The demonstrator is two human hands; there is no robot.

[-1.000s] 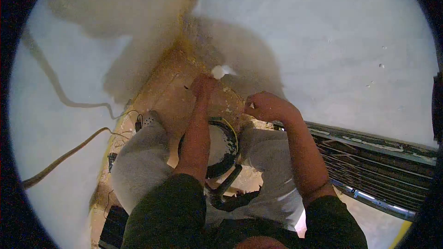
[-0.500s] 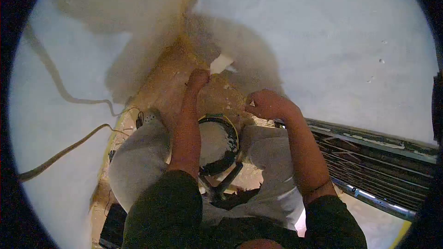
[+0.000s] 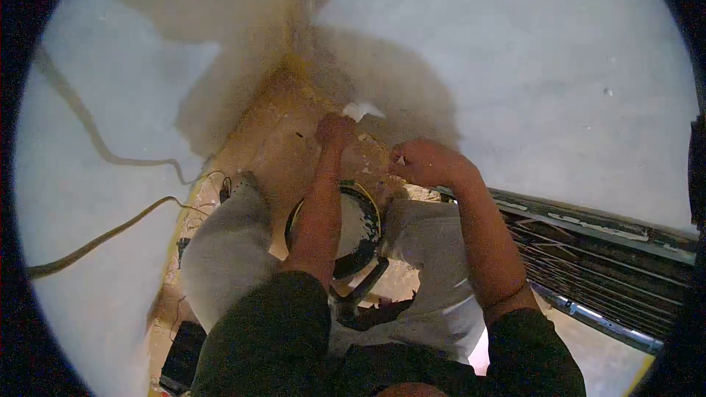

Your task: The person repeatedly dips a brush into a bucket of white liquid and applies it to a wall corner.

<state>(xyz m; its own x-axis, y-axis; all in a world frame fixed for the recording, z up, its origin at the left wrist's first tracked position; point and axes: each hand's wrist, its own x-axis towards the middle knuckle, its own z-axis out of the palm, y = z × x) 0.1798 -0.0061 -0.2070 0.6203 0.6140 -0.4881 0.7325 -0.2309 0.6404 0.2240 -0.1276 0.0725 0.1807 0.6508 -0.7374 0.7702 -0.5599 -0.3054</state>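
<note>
My left hand [image 3: 336,131] is closed low in the corner, in front of the right-hand wall. A pale flat blade [image 3: 359,111], like that of a putty knife, sticks out past its fingers against the wall; any handle is hidden in the fist. Off to the right, my right hand [image 3: 434,164] has its fingers curled and thumb pinched in near the wall's foot, and I cannot tell what is in them. Below my left forearm, between my knees, a black bucket [image 3: 358,259] with a yellow rim holds pale grey paste. The forearm covers part of it.
White walls [image 3: 559,73] meet in the corner ahead over a brown, dusty floor [image 3: 276,129]. A long heater with dark fins [image 3: 588,265] runs along the right wall. At left hangs a cord [image 3: 110,241]. A black box [image 3: 184,356] lies at lower left.
My left hand has moved right and slightly down, with the pale blade now turned and showing less of its face. The right hand has hardly moved.
</note>
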